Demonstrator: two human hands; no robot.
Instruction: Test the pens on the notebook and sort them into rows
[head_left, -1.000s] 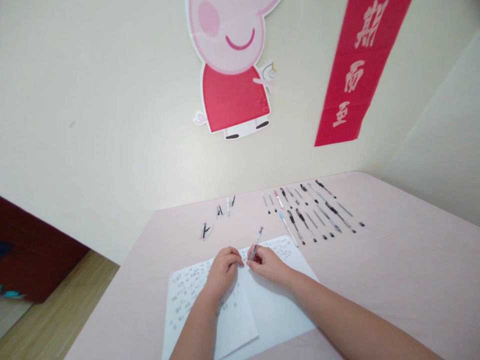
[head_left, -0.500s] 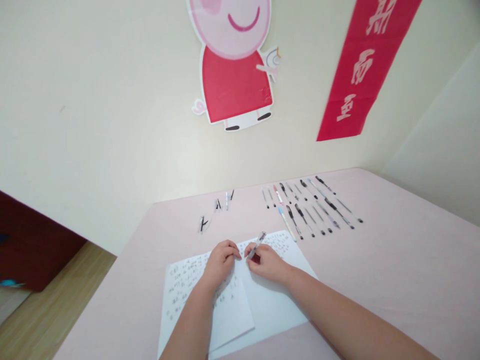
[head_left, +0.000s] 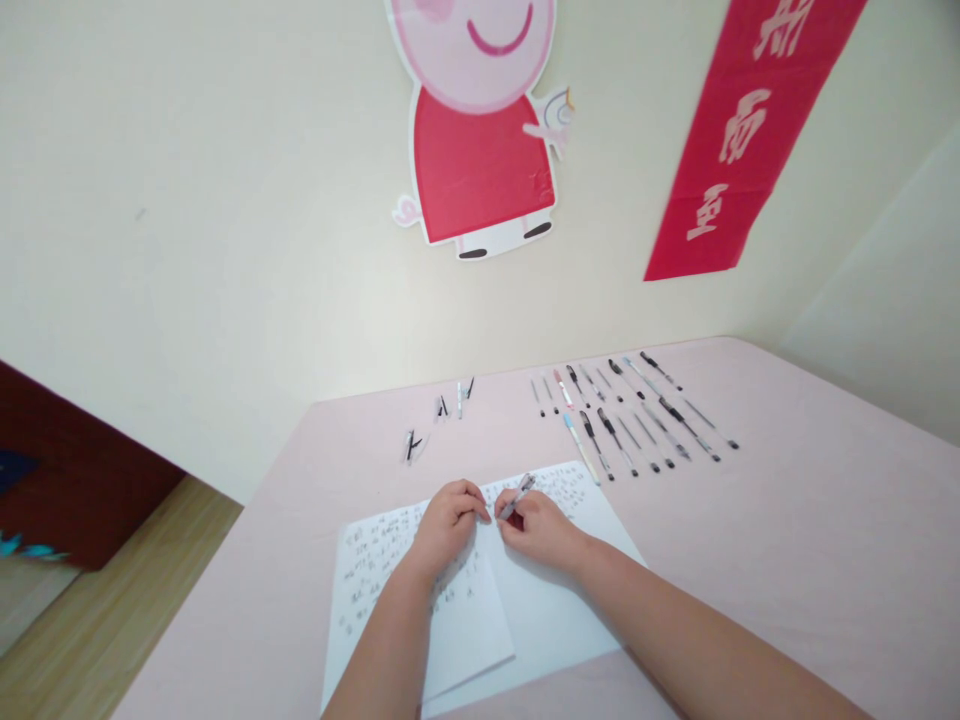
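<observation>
Slim clear-and-grey plastic pen (head_left: pixel 519 494) is pinched between the thumb and fingers of the right hand (head_left: pixel 544 532), its upper end tilted up and away to the right; its tip is hidden too well to tell whether it touches the page. Beneath this grip lie white paper sheets covered partly in dark handwriting (head_left: pixel 544 620). Just left of the grip, the left hand (head_left: pixel 450 525) rests on the paper with bent fingers; whether it pinches anything cannot be told. Beyond the grip and to its right, two rows of pens and thin dark-tipped refills (head_left: pixel 607 422) lie slanted, the light-blue-and-white pen (head_left: pixel 582 449) being nearest. Beyond the grip and to its left, small clear and black plastic pieces (head_left: pixel 410 446) lie near a slim white-and-blue stick (head_left: pixel 460 400). Everything sits on a pale pink tabletop (head_left: pixel 825 540), below a pink-and-red cartoon pig cutout (head_left: pixel 484 165).
</observation>
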